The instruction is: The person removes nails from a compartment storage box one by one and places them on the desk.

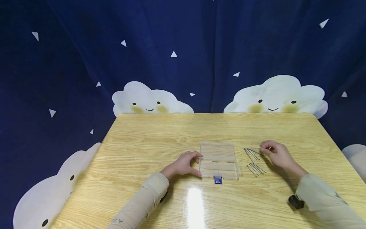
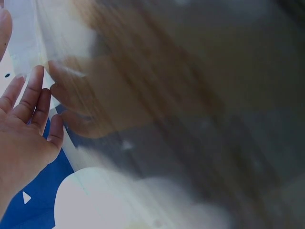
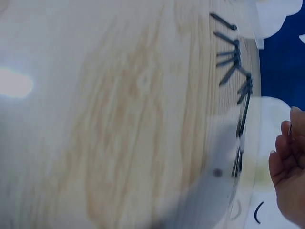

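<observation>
A clear plastic box (image 1: pixel 218 168) lies opened out flat on the table, with a blue tab (image 1: pixel 218 180) at its near edge. My left hand (image 1: pixel 186 163) rests against the box's left side, thumb by the near corner and fingers along the edge. In the left wrist view the fingers of that hand (image 2: pixel 31 114) look fairly straight. Right of the box are several metal nails (image 1: pixel 256 169) in two loose groups. Beside the farther group, my right hand (image 1: pixel 275 155) has thumb and forefinger together, pinching what looks like a thin nail (image 3: pixel 290 130), mostly hidden.
The light wooden table (image 1: pixel 137 143) reaches back to a dark blue curtain (image 1: pixel 171 25) printed with white clouds. A bright light reflection (image 1: pixel 195 206) lies on the wood in front of the box. A black device (image 1: pixel 296 202) sits at the right wrist.
</observation>
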A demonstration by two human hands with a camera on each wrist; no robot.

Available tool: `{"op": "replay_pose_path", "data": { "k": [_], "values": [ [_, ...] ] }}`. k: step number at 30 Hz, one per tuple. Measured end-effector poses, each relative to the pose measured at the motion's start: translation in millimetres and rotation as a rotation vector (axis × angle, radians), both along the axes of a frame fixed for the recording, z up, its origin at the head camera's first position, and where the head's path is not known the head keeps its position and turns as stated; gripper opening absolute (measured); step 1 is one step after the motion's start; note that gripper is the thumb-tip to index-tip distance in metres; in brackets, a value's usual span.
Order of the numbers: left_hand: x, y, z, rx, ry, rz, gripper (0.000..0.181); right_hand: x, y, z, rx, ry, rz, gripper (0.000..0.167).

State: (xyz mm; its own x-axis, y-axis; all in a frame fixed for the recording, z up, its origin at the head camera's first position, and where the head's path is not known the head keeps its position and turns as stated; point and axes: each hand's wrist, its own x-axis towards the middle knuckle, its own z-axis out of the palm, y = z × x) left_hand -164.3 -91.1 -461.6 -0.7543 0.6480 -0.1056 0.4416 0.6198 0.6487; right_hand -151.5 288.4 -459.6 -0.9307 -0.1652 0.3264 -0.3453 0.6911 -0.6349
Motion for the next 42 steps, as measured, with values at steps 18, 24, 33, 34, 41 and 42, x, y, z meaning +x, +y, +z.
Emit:
{"op": "replay_pose_path", "data": {
  "k": [18, 24, 33, 34, 41, 42],
  "values": [
    [-1.2, 0.2, -3.3, 0.004, 0.005, -0.005, 0.069, -4.7, 48.1, -17.1, 0.154, -0.052, -0.037, 0.013],
    [-0.9, -0.2, -2.2, 0.007, 0.010, -0.007, 0.068, -1.5, 47.7, -14.3, 0.106, -0.113, -0.086, 0.009],
    [-0.4, -0.7, -1.8, 0.006, 0.017, -0.011, 0.068, 2.1, 28.3, -2.0, -0.280, -0.186, 0.034, 0.023],
    [-0.5, -0.9, -1.7, 0.006, 0.018, -0.010, 0.068, 2.0, 25.3, -2.1, -0.293, -0.174, 0.064, 0.022],
    [-0.7, -0.8, -2.2, 0.010, 0.023, -0.010, 0.068, 0.5, 3.3, -5.9, -0.314, -0.136, 0.149, 0.020],
    [-0.7, -0.7, -2.3, 0.012, 0.023, -0.010, 0.068, 0.6, -0.2, -6.5, -0.312, -0.135, 0.158, 0.020]
  ]
}}
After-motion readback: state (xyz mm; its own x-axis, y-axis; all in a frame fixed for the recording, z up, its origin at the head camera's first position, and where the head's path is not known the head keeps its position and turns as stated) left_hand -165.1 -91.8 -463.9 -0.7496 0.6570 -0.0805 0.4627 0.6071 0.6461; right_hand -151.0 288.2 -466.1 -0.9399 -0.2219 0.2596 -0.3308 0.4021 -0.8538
